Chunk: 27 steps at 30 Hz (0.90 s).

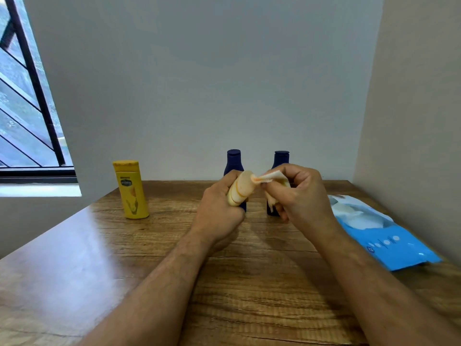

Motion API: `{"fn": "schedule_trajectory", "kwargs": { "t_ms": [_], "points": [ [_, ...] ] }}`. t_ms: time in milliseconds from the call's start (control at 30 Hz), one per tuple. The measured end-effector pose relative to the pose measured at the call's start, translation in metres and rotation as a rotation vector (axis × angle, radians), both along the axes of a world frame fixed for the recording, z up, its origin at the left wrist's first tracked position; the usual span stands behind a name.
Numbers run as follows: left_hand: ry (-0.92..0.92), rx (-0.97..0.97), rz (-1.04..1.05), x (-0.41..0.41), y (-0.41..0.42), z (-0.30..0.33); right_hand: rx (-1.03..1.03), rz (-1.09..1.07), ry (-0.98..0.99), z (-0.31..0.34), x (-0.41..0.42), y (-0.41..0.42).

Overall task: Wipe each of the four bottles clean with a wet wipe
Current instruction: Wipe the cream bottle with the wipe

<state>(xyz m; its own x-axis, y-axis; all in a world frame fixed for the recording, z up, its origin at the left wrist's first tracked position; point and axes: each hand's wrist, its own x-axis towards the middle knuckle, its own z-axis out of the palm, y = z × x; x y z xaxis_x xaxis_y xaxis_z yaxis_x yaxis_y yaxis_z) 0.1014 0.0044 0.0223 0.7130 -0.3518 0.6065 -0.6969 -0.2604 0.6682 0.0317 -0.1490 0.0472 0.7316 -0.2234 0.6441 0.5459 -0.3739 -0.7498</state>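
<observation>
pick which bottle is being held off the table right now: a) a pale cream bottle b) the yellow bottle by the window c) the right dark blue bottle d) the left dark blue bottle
A: the left hand grips a pale cream bottle above the table while the right hand pinches a wet wipe at its end; the yellow bottle and both dark blue bottles stand on the wood.

Bottle on table left, two bottles behind hands, wipes pack right
</observation>
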Motion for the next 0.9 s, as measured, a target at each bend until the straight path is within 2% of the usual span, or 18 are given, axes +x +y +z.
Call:
{"fn": "schedule_trajectory", "kwargs": {
  "t_ms": [67, 133, 233, 367, 467, 533, 600, 733, 900],
  "points": [
    [0.027, 0.011, -0.046, -0.002, 0.000, 0.002, 0.030, -0.053, 0.011, 0.001, 0.001, 0.001],
    [0.095, 0.001, -0.099, -0.003, 0.000, 0.003, 0.051, -0.016, 0.042, 0.002, 0.000, 0.001],
    [0.291, -0.107, -0.169, -0.006, 0.000, 0.006, 0.061, 0.026, 0.029, 0.005, -0.002, 0.000],
    [0.568, -0.205, -0.336, -0.008, -0.001, 0.004, 0.218, -0.046, 0.040, 0.006, -0.001, 0.000],
    [0.686, -0.292, -0.482, -0.009, -0.003, 0.004, 0.259, -0.091, 0.077, 0.005, 0.001, -0.002],
    [0.743, -0.397, -0.503, -0.008, -0.004, 0.005, 0.238, -0.096, 0.089, 0.004, 0.001, -0.003],
    [0.742, -0.423, -0.464, -0.005, -0.005, 0.003, 0.148, -0.068, 0.067, 0.002, 0.000, -0.001],
    [0.656, -0.306, -0.384, -0.008, -0.011, 0.000, -0.101, -0.033, 0.029, -0.001, -0.002, 0.008],
    [0.553, -0.253, -0.370, -0.008, -0.011, 0.000, -0.293, -0.095, -0.070, -0.005, 0.000, 0.006]
  ]
}}
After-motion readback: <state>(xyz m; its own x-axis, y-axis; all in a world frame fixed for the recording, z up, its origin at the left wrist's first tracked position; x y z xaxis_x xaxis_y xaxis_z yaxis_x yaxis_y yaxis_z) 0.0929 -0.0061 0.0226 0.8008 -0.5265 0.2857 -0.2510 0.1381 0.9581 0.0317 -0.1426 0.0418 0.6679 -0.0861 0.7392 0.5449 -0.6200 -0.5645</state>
